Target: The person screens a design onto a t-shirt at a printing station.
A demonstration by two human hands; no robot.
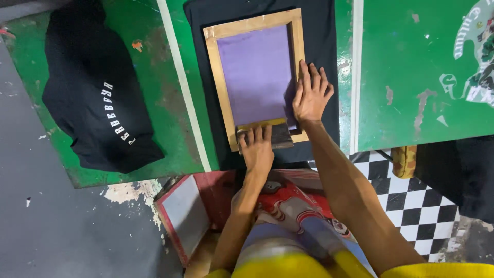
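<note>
A wooden-framed printing screen [256, 72] with a purple mesh is laid flat on a black garment [319, 41] at the near edge of the green table [411, 77]. The right hand [311, 95] is pressed flat, fingers spread, on the frame's right rail. The left hand [256, 149] is closed over a squeegee [275, 135] at the near end of the mesh.

The frame is judged stiff and light; the mesh is taut and easily damaged, so the rails are the place for a grip. The squeegee is best held along its top.

A folded black shirt [98, 92] lies well apart near the table's left edge. A second framed screen [182, 213] leans below the near edge.
</note>
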